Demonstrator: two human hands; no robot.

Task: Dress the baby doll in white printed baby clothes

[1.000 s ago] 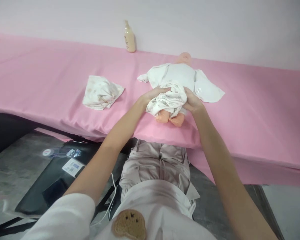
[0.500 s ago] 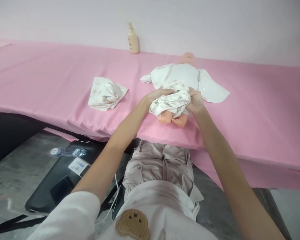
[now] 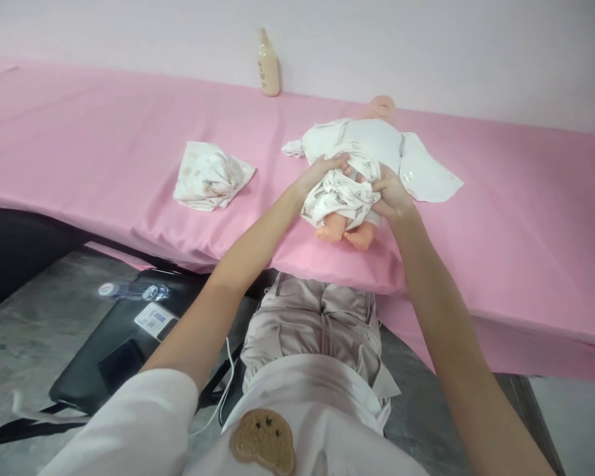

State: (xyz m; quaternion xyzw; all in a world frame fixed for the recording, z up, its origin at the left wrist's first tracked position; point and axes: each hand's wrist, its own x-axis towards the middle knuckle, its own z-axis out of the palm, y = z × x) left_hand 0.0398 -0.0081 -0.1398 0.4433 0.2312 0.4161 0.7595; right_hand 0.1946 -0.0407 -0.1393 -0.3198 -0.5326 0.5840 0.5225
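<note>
At the left of the pink-covered tabletop (image 3: pixel 104 132), a crumpled spotted cloth (image 3: pixel 212 177) lies apart from the work; it appears soft and very light. Farther right, near the wall, a pump bottle (image 3: pixel 268 67) stands upright; its smooth body is likely slippery if wet. Next, the left hand (image 3: pixel 323 173) is partly curled, gripping the upper left edge of a patterned garment (image 3: pixel 344 193). The garment sits bunched over the lower body of a doll (image 3: pixel 371 137), whose feet (image 3: pixel 332 229) project below it, toward the person. The fabric is judged light, limp and stretchy, with little risk of breakage (thin knits can snag on small toes); hold it by its gathered edges, one at each side. The right hand (image 3: pixel 393 190) closes around the opposite edge, fingers bent and pressed into the folds. Rightmost, a flat white sleeve (image 3: pixel 430 170) extends from the doll's top. The doll probably combines firm extremities with modest weight; support it at the torso or ankles, not by the loose sleeve.
</note>
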